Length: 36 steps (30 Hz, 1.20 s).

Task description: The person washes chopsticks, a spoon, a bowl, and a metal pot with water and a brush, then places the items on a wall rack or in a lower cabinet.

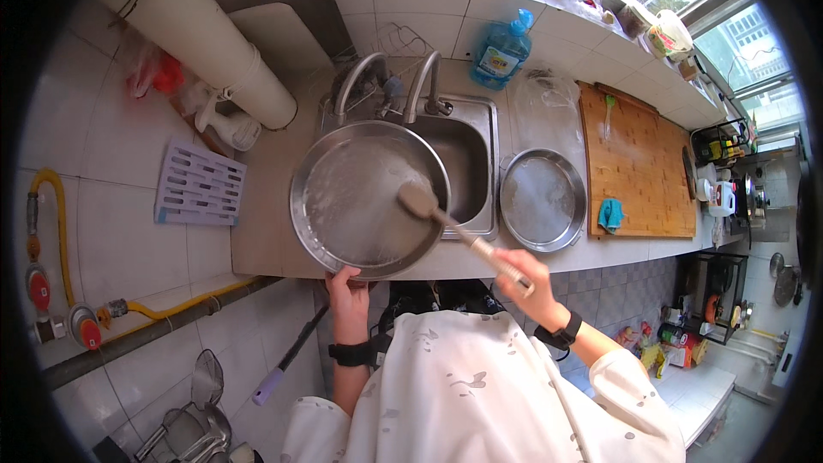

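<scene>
A large round steel pan (360, 199) rests over the left part of the sink (492, 141), its inside wet and hazy. My left hand (349, 296) grips the pan's near rim, thumb on top. In my right hand (532, 283) is the pale ribbed handle of a scrubbing brush (466, 238). The brush head, blurred, touches or hovers over the right side of the pan's inner surface; I cannot tell which. A smaller round steel pan (542, 199) with side handles sits on the counter right of the sink, its bottom streaked with whitish residue.
Two curved faucets (421, 80) stand behind the big pan. A blue detergent bottle (501, 54) is against the wall. Right of the small pan lies a wooden cutting board (636, 167) with a blue cloth (611, 215). A thick white pipe (212, 32) and a spray bottle (231, 122) stand left.
</scene>
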### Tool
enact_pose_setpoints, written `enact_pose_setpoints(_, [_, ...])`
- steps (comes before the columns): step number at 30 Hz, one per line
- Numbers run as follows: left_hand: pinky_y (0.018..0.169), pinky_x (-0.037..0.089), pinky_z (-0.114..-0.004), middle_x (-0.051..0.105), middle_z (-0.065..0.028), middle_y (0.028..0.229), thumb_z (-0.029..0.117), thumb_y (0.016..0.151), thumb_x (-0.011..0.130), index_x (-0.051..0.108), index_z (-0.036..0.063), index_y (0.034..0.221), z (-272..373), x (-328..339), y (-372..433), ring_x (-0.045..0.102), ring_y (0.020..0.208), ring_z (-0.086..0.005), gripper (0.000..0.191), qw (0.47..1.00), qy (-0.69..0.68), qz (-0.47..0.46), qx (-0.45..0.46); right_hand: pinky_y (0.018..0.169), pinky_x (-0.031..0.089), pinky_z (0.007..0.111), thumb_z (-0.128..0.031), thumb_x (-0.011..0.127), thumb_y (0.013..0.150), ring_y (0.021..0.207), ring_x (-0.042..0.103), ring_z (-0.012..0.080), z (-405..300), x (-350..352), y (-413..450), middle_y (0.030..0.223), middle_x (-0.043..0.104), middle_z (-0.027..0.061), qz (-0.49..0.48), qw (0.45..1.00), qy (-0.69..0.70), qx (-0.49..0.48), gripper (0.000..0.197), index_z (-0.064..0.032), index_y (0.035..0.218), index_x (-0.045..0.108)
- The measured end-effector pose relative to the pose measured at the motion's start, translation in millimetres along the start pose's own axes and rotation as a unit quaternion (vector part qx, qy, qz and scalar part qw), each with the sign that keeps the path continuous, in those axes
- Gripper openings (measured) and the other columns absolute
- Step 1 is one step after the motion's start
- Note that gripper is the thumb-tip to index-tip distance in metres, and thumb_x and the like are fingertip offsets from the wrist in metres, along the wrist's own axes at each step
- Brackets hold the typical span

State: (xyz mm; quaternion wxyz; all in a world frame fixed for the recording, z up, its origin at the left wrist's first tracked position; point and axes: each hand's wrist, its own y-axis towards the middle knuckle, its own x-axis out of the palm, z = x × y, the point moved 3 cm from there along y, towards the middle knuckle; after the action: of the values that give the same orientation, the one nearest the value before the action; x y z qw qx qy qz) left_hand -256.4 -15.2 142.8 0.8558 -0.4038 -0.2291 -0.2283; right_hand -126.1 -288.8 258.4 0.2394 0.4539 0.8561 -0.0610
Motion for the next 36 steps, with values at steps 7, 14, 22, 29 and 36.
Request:
enact_pose_setpoints(7, [0.082, 0.044, -0.032, 0.058, -0.0063, 0.091, -0.002, 0.066, 0.053, 0.056, 0.0016, 0.087, -1, -3, 4, 0.055, 0.088, -0.0198, 0.021, 0.999, -0.022, -0.003, -0.035, 0.074, 0.047, 0.034, -0.001, 0.068, 0.065, 0.085, 0.059, 0.0284, 2, -6, 2, 0.097, 0.062, 0.0152, -0.003, 1.0, -0.028, -0.006, 0.042, 0.0003, 0.106, 0.059])
enact_pose_setpoints(14, [0.08, 0.046, -0.035, 0.054, -0.0077, 0.101, -0.009, 0.06, 0.048, 0.05, 0.0037, 0.109, -3, -35, 7, 0.054, 0.092, -0.0233, 0.051, 0.997, -0.034, 0.016, -0.066, 0.074, 0.048, 0.035, -0.004, 0.069, 0.065, 0.082, 0.059, 0.0277, -3, -15, 4, 0.094, 0.062, 0.0133, 0.0, 1.0, 0.0, 0.016, 0.044, -0.0026, 0.107, 0.06])
enact_pose_setpoints(22, [0.087, 0.044, -0.037, 0.054, -0.0105, 0.105, -0.007, 0.061, 0.047, 0.049, 0.0014, 0.111, 30, -26, -3, 0.053, 0.099, -0.0252, 0.05, 0.996, 0.001, -0.004, -0.092, 0.08, 0.045, 0.033, 0.001, 0.062, 0.067, 0.09, 0.057, 0.0266, -14, -31, 33, 0.097, 0.06, 0.0148, -0.012, 0.997, -0.058, -0.05, 0.038, 0.0004, 0.105, 0.06])
enact_pose_setpoints(29, [0.084, 0.045, -0.034, 0.059, -0.0122, 0.095, -0.002, 0.062, 0.048, 0.055, -0.0043, 0.087, 50, -12, -2, 0.055, 0.09, -0.0256, 0.026, 0.994, 0.018, 0.016, -0.102, 0.08, 0.046, 0.036, -0.007, 0.067, 0.067, 0.089, 0.058, 0.0272, -24, -17, -18, 0.097, 0.062, 0.0127, -0.11, 0.994, 0.018, -0.015, 0.038, -0.0009, 0.104, 0.061])
enact_pose_setpoints(36, [0.081, 0.046, -0.035, 0.058, -0.011, 0.093, -0.002, 0.062, 0.049, 0.055, -0.0035, 0.089, 39, -23, 10, 0.056, 0.086, -0.025, 0.027, 0.999, -0.012, 0.018, -0.038, 0.078, 0.047, 0.036, -0.007, 0.067, 0.066, 0.089, 0.058, 0.028, -15, -20, -3, 0.099, 0.063, 0.0127, -0.047, 0.997, -0.045, -0.049, 0.039, -0.0007, 0.103, 0.061])
